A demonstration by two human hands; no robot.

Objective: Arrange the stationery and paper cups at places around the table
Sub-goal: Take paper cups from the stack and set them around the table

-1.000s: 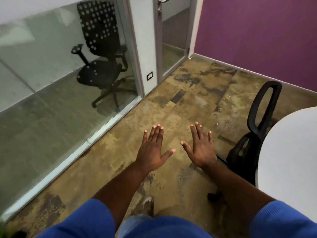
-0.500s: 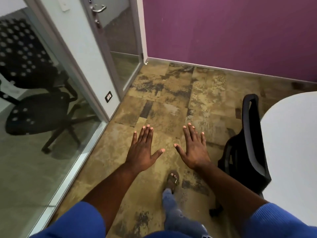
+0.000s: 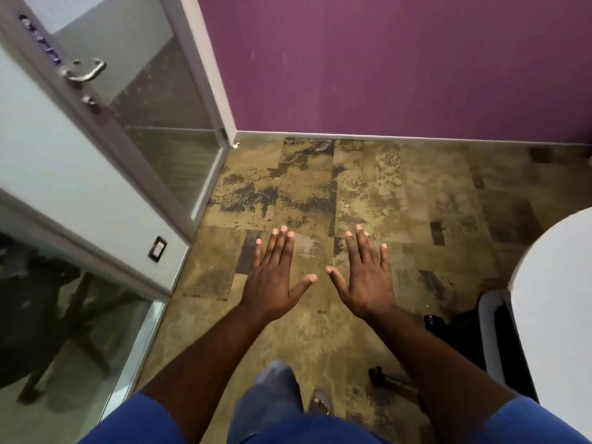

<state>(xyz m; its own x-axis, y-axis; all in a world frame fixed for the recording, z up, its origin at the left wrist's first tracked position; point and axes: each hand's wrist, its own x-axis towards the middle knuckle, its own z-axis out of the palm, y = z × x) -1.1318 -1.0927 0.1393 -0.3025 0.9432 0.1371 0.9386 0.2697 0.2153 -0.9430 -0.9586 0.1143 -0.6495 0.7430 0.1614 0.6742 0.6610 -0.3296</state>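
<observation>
Two bare hands held out flat over the floor (image 3: 304,187), palms down: left hand (image 3: 275,278) and right hand (image 3: 365,278), fingers straight and spread, thumbs pointing toward each other, a gap between the two, gripping nothing and touching nothing; same pose as a second ago. Blue sleeves (image 3: 137,421) at the bottom edge; between the forearms a trouser leg (image 3: 272,402) and a foot (image 3: 321,403) in a sandal, seemingly mid-step. Patchy brown flooring underneath. At the right edge, the rounded rim of a white surface (image 3: 557,315), with a dark chair (image 3: 461,331) tucked against it. At the left, a glass door (image 3: 153,123) with a metal handle (image 3: 85,70); nearer, a glass partition (image 3: 64,331). Straight ahead, a purple wall (image 3: 400,65).

Compared with a second ago: view swung right, away from the partition and the spotted chair behind it, toward the corner; door closer; chair by the surface lower in view.

No stationery and no paper cups anywhere in sight; whereabouts impossible to tell. Probably walking round the surface empty-handed; arranging apparently not yet under way, with finding the items likely the next need.
</observation>
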